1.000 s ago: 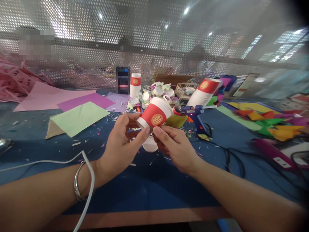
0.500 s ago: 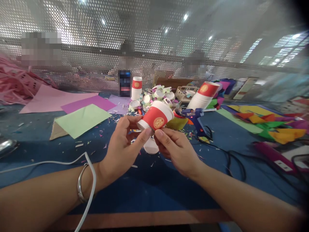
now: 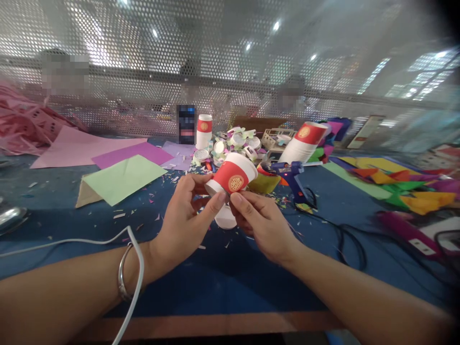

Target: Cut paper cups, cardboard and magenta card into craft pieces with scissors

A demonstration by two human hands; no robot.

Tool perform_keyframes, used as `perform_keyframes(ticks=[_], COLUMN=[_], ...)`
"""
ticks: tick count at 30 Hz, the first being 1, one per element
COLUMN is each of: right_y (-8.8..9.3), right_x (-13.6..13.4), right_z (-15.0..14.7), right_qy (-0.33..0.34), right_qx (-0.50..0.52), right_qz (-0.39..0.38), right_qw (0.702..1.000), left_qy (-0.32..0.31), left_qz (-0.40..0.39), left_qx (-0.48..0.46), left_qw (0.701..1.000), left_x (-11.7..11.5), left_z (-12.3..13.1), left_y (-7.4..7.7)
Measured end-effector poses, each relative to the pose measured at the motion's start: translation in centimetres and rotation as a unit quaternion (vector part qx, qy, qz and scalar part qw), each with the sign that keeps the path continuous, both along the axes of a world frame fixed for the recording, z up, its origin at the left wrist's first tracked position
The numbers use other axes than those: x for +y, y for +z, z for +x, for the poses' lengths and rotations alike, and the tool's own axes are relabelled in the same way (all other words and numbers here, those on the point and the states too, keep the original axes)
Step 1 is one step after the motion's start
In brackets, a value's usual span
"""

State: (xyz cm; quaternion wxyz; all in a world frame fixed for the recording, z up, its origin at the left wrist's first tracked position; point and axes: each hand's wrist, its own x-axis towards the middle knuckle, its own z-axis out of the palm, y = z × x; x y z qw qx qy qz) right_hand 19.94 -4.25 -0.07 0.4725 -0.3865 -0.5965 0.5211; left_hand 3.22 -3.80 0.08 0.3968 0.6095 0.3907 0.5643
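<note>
Head cam: paper cup [image 3: 233, 174] sits mid-view, long axis running 8 to 2 o'clock, mouth at 2. Left hand [image 3: 181, 215]'s fingers are clamped round the base; right hand [image 3: 268, 226]'s are pinched together at its 6 o'clock, can't tell on what.

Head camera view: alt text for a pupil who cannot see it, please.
A left hand holds a tilted red and white paper cup, the right hand at its lower side, above a blue tabletop. Beyond are a heap of small white round pieces and a blue glue gun.
</note>
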Motion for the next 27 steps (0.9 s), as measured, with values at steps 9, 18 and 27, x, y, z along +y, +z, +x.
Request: perform_keyframes(ticks=[9,18,27], right_y=[0.0,-0.2,0.2], right_x=[0.2,0.3,0.0], right_z=[0.1,0.1,0.1], right_qy=[-0.006,-0.010,-0.007], right_qx=[-0.010,-0.015,-0.019], right_qz=[-0.007,-0.003,0.010], right_qw=[1.000,1.000,1.000], left_qy=[-0.006,0.005,0.027], left_qz=[-0.009,0.018,0.103], left_qx=[0.009,0.024,0.069], left_qw=[1.000,1.000,0.992], left_x=[0.4,0.4,0.5], left_z=[-0.1,-0.1,-0.4], left_y=[-0.2,-0.5,-1.0])
